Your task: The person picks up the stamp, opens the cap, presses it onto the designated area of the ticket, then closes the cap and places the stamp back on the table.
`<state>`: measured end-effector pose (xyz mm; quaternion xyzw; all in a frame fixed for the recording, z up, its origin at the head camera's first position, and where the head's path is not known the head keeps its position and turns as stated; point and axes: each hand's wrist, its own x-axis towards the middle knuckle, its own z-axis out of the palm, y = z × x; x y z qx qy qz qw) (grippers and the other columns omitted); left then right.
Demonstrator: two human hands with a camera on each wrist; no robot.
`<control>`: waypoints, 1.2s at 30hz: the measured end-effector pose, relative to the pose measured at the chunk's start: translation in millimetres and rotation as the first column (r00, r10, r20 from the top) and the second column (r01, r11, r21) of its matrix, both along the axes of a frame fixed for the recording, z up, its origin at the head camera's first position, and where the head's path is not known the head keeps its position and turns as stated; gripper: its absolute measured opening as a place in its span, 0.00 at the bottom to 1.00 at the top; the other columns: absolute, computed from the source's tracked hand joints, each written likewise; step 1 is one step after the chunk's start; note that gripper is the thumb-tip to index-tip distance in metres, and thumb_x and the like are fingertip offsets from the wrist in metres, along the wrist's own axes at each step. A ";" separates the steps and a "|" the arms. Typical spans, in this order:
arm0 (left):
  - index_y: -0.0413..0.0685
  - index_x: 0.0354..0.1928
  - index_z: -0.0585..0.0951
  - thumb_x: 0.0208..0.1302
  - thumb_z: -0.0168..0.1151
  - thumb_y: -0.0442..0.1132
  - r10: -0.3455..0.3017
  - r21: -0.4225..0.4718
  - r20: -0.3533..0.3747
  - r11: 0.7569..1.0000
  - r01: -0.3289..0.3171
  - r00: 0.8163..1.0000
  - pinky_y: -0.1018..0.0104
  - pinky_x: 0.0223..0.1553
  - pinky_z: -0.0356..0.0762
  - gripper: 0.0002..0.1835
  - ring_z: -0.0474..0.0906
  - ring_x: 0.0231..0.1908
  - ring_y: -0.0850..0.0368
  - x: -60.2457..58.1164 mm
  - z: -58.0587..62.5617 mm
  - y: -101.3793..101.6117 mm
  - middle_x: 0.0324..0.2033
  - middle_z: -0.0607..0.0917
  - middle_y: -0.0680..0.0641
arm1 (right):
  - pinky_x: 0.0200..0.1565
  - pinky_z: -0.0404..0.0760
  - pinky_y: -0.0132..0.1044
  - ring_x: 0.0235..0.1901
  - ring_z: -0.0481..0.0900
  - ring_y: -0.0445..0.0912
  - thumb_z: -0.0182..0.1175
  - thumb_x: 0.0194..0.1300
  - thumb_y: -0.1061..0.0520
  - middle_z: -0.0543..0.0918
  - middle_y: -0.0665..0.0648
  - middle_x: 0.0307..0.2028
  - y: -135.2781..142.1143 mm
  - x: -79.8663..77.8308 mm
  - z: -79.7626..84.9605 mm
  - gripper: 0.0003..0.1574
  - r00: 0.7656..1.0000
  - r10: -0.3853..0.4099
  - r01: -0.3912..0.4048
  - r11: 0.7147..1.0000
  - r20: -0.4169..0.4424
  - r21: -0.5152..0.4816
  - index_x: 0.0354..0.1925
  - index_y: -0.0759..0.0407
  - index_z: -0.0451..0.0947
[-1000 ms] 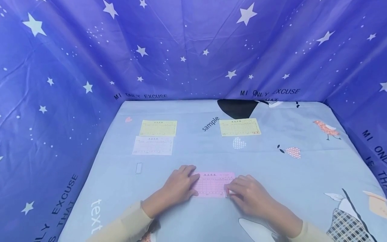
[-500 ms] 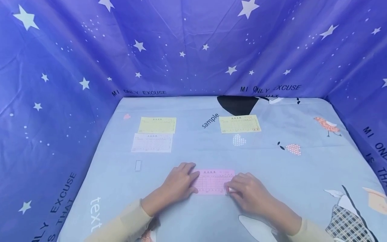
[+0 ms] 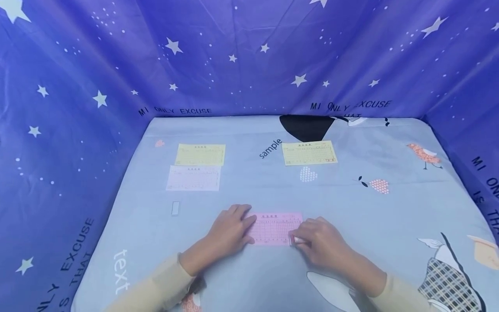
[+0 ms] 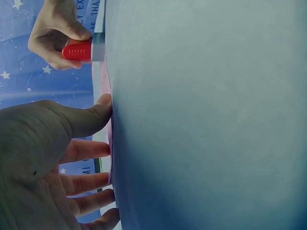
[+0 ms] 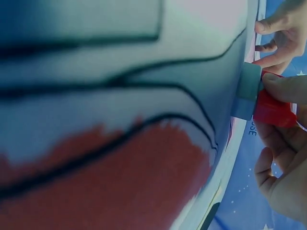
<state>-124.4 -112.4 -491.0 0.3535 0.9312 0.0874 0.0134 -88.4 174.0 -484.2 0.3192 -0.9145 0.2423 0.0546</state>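
Blue curtain (image 3: 234, 86) behind patterned cloth (image 3: 257, 277). Left yellow slip (image 3: 200, 155), white slip (image 3: 193, 178) at its near edge, right yellow slip (image 3: 309, 153): all beyond the hands. Left hand (image 3: 230, 229), fingers spread, covers the left end of the pink slip (image 3: 270, 229); right hand (image 3: 323, 242), over the right end, pinches the stamp (image 5: 276, 108). Pink slip flat, grid-printed. Stamp: red grip, pale base. Slip's long axis left-right, heading far side; stamp base down at slip's near right corner.

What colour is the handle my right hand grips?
The handle is red; the right wrist view shows it best.
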 end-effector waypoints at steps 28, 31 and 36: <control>0.47 0.62 0.81 0.57 0.72 0.56 0.012 -0.023 0.006 1.000 -0.012 1.000 0.48 0.55 0.76 0.33 0.71 0.63 0.42 5.5 -0.1 1.6 0.65 0.74 0.38 | 0.36 0.75 0.33 0.37 0.84 0.41 0.74 0.52 0.60 0.88 0.45 0.35 -0.8 2.5 -0.3 0.15 1.000 -0.015 0.015 0.999 -0.011 0.043 0.41 0.53 0.89; 0.48 0.62 0.81 0.58 0.73 0.55 0.013 -0.018 0.003 1.000 -0.013 1.000 0.49 0.54 0.76 0.33 0.70 0.63 0.42 6.0 -0.2 1.7 0.65 0.74 0.38 | 0.36 0.75 0.33 0.37 0.83 0.41 0.74 0.52 0.60 0.88 0.46 0.35 -0.9 1.8 0.4 0.15 1.000 -0.019 0.019 0.998 -0.008 0.058 0.41 0.53 0.89; 0.48 0.62 0.81 0.58 0.73 0.55 0.013 -0.012 -0.008 1.000 -0.013 1.000 0.48 0.54 0.76 0.33 0.70 0.63 0.42 5.8 -0.8 1.9 0.65 0.74 0.38 | 0.36 0.75 0.33 0.36 0.83 0.41 0.74 0.51 0.60 0.88 0.46 0.34 -0.9 1.0 2.1 0.15 1.000 -0.021 0.021 0.997 -0.010 0.070 0.41 0.53 0.89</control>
